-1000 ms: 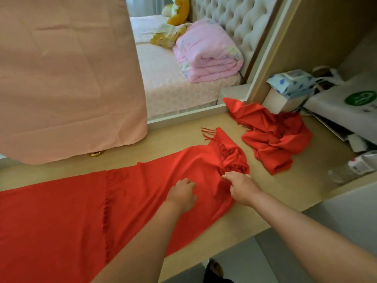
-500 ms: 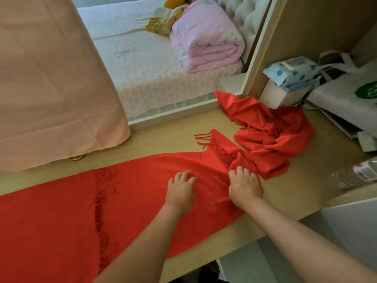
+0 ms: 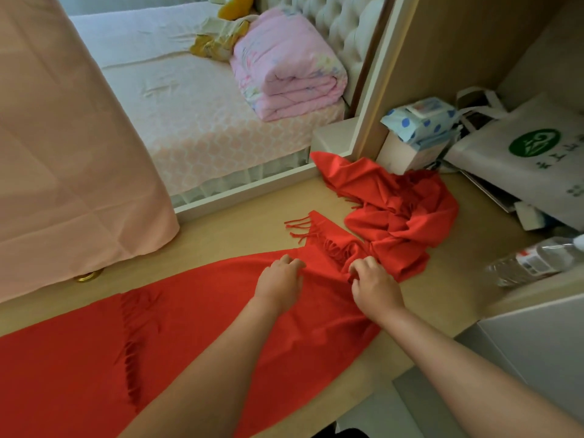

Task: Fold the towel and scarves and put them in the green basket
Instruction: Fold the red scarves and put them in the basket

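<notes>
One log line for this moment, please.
step: straightening spread scarf | left hand: grips it | right hand: pinches its end | crumpled scarf: unfolded

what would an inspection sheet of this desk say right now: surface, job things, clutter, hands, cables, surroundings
Surface: light wooden desktop, its front largely under cloth.
Job's things: spread red scarf lies flat along the desk, one fringed end at the rear; crumpled red scarf bunched right of that end; green basket not seen.
Clutter: plastic bottle on its side at right; wipes pack on a box; white bag with a green logo.
Hands: left hand grips the spread red scarf's far edge; right hand pinches its fabric by the fringe.
Cables: nothing seen.
Surroundings: pink cloth hangs at left; bed with a folded pink quilt behind.
</notes>
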### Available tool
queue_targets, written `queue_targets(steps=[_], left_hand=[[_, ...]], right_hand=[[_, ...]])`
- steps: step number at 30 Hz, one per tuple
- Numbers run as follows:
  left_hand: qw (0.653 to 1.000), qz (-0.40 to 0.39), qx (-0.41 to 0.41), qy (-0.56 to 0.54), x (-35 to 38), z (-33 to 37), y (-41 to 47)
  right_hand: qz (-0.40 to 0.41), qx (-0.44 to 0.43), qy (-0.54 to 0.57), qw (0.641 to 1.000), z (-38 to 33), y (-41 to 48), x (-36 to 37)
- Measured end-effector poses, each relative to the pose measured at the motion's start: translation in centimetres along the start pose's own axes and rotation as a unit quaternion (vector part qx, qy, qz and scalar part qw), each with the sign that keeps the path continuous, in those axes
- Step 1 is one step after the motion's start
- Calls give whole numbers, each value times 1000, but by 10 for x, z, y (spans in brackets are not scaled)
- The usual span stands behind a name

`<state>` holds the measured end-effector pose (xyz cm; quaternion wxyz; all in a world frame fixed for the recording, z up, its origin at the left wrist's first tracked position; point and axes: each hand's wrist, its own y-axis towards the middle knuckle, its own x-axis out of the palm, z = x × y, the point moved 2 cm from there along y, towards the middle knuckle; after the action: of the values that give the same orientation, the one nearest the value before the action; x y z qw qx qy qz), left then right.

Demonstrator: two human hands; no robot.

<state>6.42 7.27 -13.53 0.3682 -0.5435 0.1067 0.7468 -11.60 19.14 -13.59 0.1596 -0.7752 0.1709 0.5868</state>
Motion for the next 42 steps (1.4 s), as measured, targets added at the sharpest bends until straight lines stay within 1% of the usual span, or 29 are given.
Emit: queue_targets(steps=[3,6,8,9,10,12,14,16,18,21,23,24,26,28,29,31,33,36,40,42], left_hand=[[999,-6,36,-10,0,28,23],[998,-8,59,-2,6,51,48],[998,-15,65,9,9,63,62],[997,-22,67,20,10,69,69],[997,-28,69,34,10,74,75],[995,-31,72,63,11,84,87],[993,-32,62,99,15,90,102],[991,-43,36,124,23,89,117],[989,-34,11,145,27,87,127],[987,-12,-12,158,22,83,133],[992,9,-21,121,17,81,134],[995,34,-24,87,12,81,133],[993,113,-20,-5,-1,82,130],[978,184,-9,-98,-20,82,125],[969,204,-8,-139,-31,81,120],[952,213,-15,-220,-51,73,109],[939,218,-24,-265,-67,55,94],[940,242,-15,-240,-91,27,59],[949,276,27,-151,-122,-20,-8],[951,284,32,-119,-133,-54,-40]], right_hand=[[-46,32,-16,998,19,11,-3],[-116,27,-78,990,38,21,2],[-126,20,-87,988,50,27,6],[-115,28,-59,991,55,30,6],[-92,44,-7,995,59,33,5],[-49,88,136,986,69,38,3],[-13,135,278,951,79,45,2],[18,185,380,906,88,50,1],[32,223,422,878,96,53,1],[10,252,418,873,99,51,-2],[-29,243,391,887,96,46,-4],[-40,232,370,899,96,43,-4],[-38,211,342,915,94,39,-6],[-18,203,333,920,88,38,-12],[-10,198,339,920,82,37,-16],[4,184,355,917,66,35,-26],[29,166,376,911,43,33,-37],[29,113,433,894,1,28,-44],[-24,71,415,907,-64,10,-41],[-54,47,405,911,-98,-4,-38]])
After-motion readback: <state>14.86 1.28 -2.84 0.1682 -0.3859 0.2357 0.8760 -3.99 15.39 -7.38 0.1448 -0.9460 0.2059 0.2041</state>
